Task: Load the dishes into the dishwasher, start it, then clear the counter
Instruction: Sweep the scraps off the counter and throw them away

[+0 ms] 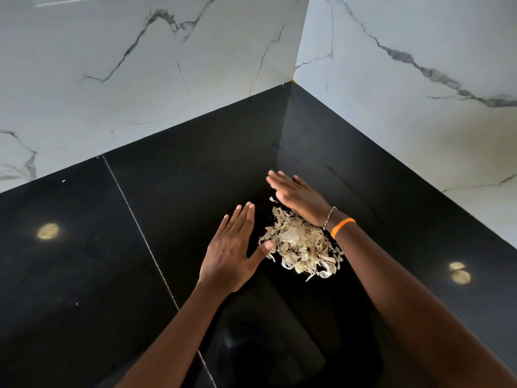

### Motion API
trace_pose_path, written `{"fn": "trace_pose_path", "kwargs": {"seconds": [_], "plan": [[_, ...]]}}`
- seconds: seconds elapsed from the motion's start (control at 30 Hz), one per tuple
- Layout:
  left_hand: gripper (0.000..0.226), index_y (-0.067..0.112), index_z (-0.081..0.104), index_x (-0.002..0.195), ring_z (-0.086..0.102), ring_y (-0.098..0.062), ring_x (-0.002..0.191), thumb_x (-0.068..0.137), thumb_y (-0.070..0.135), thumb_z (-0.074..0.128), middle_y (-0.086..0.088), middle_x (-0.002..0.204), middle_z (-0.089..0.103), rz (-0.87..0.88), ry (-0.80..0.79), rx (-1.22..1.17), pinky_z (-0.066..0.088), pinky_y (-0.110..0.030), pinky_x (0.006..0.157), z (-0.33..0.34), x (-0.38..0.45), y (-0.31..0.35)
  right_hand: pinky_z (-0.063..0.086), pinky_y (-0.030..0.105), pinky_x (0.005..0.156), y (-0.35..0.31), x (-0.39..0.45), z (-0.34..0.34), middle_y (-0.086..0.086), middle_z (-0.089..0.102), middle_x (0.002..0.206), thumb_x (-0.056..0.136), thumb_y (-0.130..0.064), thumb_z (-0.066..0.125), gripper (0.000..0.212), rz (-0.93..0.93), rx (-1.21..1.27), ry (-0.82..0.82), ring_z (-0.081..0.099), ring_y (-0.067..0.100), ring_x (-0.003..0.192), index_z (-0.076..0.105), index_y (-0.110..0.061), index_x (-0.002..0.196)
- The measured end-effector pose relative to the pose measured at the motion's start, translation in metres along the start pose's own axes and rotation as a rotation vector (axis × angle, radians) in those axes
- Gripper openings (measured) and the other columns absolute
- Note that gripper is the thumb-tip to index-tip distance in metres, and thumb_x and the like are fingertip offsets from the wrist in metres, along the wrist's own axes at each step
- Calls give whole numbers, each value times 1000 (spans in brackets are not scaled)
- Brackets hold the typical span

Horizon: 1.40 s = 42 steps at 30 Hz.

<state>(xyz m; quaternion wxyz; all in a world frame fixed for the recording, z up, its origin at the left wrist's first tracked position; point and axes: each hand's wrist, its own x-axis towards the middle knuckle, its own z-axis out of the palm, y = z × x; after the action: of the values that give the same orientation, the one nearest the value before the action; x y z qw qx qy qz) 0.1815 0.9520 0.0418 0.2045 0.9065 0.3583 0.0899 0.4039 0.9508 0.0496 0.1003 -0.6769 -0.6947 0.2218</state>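
Two bare forearms reach forward over a glossy black counter (84, 275). The left hand (232, 253) lies flat, fingers straight and together, thumb touching a pile of dry, papery peels (299, 247). The right hand (296, 196), fingers straight and gripping nothing, is angled on edge just behind the pile; its wrist wears an orange band (342, 226) and a beaded bracelet (329, 217). Bare counter stretches beyond to the white marble wall corner (293, 78).
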Motion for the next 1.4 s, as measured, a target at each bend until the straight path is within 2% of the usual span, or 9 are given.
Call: {"fn": "trace_pose_path", "kwargs": {"seconds": [0.23, 0.37, 0.43, 0.63, 0.77, 0.9, 1.07, 1.2, 1.4], "plan": [[104, 15, 7, 150, -1, -9, 145, 73, 83, -9, 2, 158, 7, 8, 8, 3, 0, -25, 118, -1, -1, 1, -10, 13, 112, -28, -78, 8, -12, 22, 152, 70, -88, 11, 96, -31, 565, -178, 7, -4, 142, 27, -27, 142], [103, 15, 8, 151, 0, -10, 145, 74, 82, -8, 1, 158, 8, 7, 13, 7, 3, -29, 119, 0, -2, 2, 3, 36, 120, -8, -120, 16, -12, 35, 147, 73, -86, 9, 86, 223, 703, 304, 21, 2, 141, 38, -34, 134], [104, 15, 9, 151, 1, -11, 146, 74, 82, -9, 1, 158, 8, -1, 13, 14, 3, -30, 120, 1, -2, 2, 3, 33, 120, -3, -135, 29, -9, 34, 148, 71, -87, 2, 94, 408, 601, 515, 19, 4, 142, 37, -31, 137], [105, 14, 12, 151, 2, -11, 146, 73, 82, -9, 0, 158, 10, 1, 17, 28, 3, -29, 119, 2, -1, 1, 2, 29, 117, -58, -108, 54, -1, 13, 157, 81, -50, -12, 83, 487, 132, 438, 4, 10, 145, 19, -11, 147], [106, 15, 11, 151, 1, -12, 146, 72, 82, -11, 0, 158, 9, 4, 16, 28, 3, -30, 119, 2, -2, 1, -1, 23, 115, -69, -91, 64, -8, 15, 155, 72, -76, -15, 101, 408, 317, 473, 6, 5, 144, 17, -18, 148], [106, 13, 0, 150, -5, -14, 146, 71, 81, -16, 0, 159, -1, 40, -15, 83, 0, -33, 119, 3, -1, 1, -5, 23, 113, -56, -108, 58, -14, 25, 147, 76, -80, 7, 93, 478, 605, 741, 10, 0, 140, 32, -20, 143], [94, 9, -5, 149, -10, -16, 145, 79, 72, -6, -3, 158, -5, 21, -126, 53, -5, -33, 117, 2, 9, 6, -3, 33, 118, -43, -97, 46, -4, 14, 157, 82, -56, -1, 78, 523, 183, 409, 2, 9, 145, 21, -18, 147], [75, 7, -3, 149, -10, -16, 146, 94, 55, 11, -6, 159, -5, 25, -203, 7, -5, -32, 117, 2, 25, 21, -3, 23, 115, -49, -86, 43, -7, 12, 157, 76, -67, -3, 87, 363, 169, 300, 1, 4, 144, 17, -22, 148], [91, 14, 0, 150, -12, -7, 144, 79, 71, -4, 1, 159, -6, 114, -203, 5, -4, -28, 119, 12, 2, 27, -1, 17, 112, -63, -104, 49, -6, 19, 155, 61, -87, -14, 113, 254, 204, 231, 7, 3, 144, 19, -21, 147]]}}
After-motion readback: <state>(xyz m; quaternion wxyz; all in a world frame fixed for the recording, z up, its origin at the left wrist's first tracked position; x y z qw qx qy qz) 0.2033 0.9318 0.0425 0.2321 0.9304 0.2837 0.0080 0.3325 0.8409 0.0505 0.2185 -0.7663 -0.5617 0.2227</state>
